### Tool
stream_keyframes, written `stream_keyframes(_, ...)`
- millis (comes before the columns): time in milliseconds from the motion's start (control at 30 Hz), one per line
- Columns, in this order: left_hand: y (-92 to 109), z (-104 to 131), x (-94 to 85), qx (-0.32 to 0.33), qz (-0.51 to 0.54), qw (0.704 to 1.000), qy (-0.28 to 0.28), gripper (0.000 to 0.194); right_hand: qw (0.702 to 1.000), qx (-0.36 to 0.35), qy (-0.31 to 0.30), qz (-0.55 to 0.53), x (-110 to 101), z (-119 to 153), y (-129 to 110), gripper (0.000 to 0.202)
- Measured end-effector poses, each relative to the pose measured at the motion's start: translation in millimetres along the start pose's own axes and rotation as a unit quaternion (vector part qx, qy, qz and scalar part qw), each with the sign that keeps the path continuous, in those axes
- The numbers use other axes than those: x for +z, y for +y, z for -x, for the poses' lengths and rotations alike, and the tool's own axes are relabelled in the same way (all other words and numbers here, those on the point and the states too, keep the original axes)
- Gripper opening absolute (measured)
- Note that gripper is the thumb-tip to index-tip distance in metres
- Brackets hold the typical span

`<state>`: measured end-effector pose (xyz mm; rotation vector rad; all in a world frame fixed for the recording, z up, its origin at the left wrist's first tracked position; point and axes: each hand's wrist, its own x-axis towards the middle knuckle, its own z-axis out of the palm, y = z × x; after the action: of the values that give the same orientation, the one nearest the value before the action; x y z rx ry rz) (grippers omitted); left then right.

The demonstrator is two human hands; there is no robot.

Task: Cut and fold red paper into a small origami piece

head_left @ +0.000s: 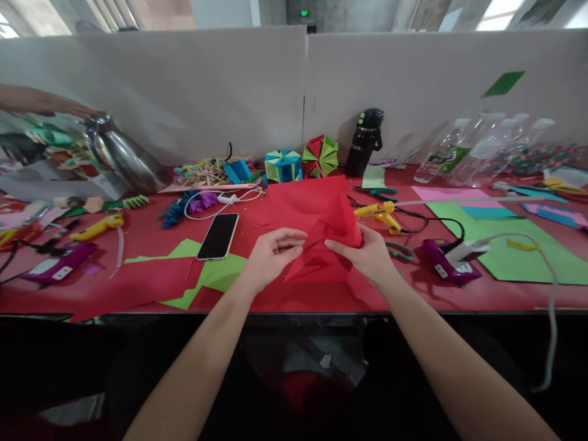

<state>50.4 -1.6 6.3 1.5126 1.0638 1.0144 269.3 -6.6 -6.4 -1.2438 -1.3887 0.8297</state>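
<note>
A creased sheet of thin red paper [325, 245] is held up just above the table's front part, folded and crumpled between my hands. My right hand [370, 252] grips its right side, thumb on top and the fingers mostly hidden behind the sheet. On the left edge, my left hand [274, 256] has its fingers curled, with thumb and fingertips closed at the paper. Under and behind it lies a flat red sheet [296, 202]. A yellow glue gun [377, 212] rests just beyond my right hand, with scissors [399, 251] beside it.
Left of my hands lie a phone [218, 236], green paper [226, 273] and red paper [151, 278]. Purple power strips [448, 260] with cables flank the work area. Behind stand a black bottle [364, 144], plastic bottles [487, 150] and a metal jug [124, 153] under another person's hand [68, 104].
</note>
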Motion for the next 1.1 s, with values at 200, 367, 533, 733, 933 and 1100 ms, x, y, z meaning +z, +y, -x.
stream_keyframes(200, 2.8, 1.8, 0.2, 0.018, -0.054, 0.998, -0.001, 0.017, 1.0, -0.007, 0.002, 0.005, 0.4, 0.4, -0.1, 0.039)
stream_keyframes(367, 7.7, 5.0, -1.4, 0.001, -0.074, 0.997, -0.007, 0.023, 1.0, -0.009, 0.003, 0.005, 0.8, 0.8, 0.8, 0.038)
stream_keyframes(533, 7.9, 6.2, -0.8, -0.003, -0.082, 0.997, -0.01, 0.026, 1.0, -0.013, 0.008, 0.003, 1.4, 1.0, 0.7, 0.038)
stream_keyframes(733, 5.4, 6.4, -0.1, 0.013, -0.093, 0.996, -0.009, 0.024, 1.0, -0.013, 0.0, 0.0, 0.7, 1.3, -0.2, 0.039)
stream_keyframes(933, 5.8, 5.9, 3.4, 0.011, -0.079, 0.997, 0.018, 0.021, 1.0, -0.021, 0.003, 0.016, 0.2, 1.0, -0.2, 0.037)
stream_keyframes(1100, 4.3, 5.5, 10.6, 0.018, -0.067, 0.996, 0.056, 0.018, 0.999, -0.03, 0.004, 0.015, 0.8, 2.0, -2.0, 0.037)
